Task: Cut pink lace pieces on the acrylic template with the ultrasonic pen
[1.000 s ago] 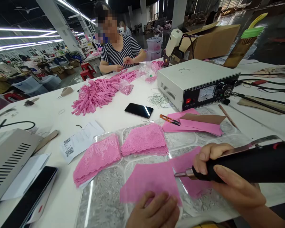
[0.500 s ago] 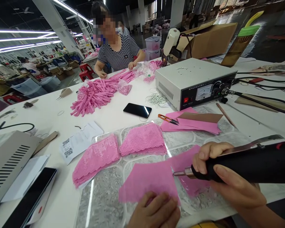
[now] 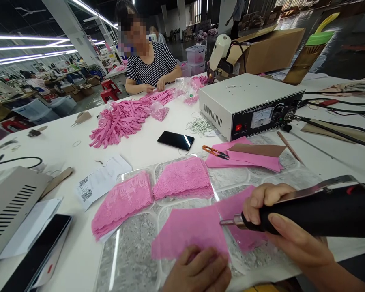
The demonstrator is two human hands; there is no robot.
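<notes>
A flat pink fabric piece (image 3: 188, 229) lies on the clear-and-grey marbled mat (image 3: 134, 251). My left hand (image 3: 199, 269) rests over its lower edge, fingers lying on the cloth. Wrapped in my right hand (image 3: 287, 227) is a black ultrasonic cutter (image 3: 319, 211). Its narrow metal tip points left and meets the fabric's right edge. Another pink piece (image 3: 234, 205) extends right of that edge, partly behind the tool and hand. Behind them sit two stacks of scalloped pink lace pieces, one on the left (image 3: 123, 202) and one in the middle (image 3: 184, 178).
Orange thread snips (image 3: 214, 152) touch pink cut pieces (image 3: 246, 160). A phone (image 3: 175, 140) lies behind the stacks. The grey control box (image 3: 252, 105) stands at back right, cables trailing right. Across the table a person in a striped top handles pink strips (image 3: 121, 121).
My right hand and the cutter have shifted slightly left; the tip stays at the fabric's edge. My left hand stays in place. The co-worker's hands have come closer together.
</notes>
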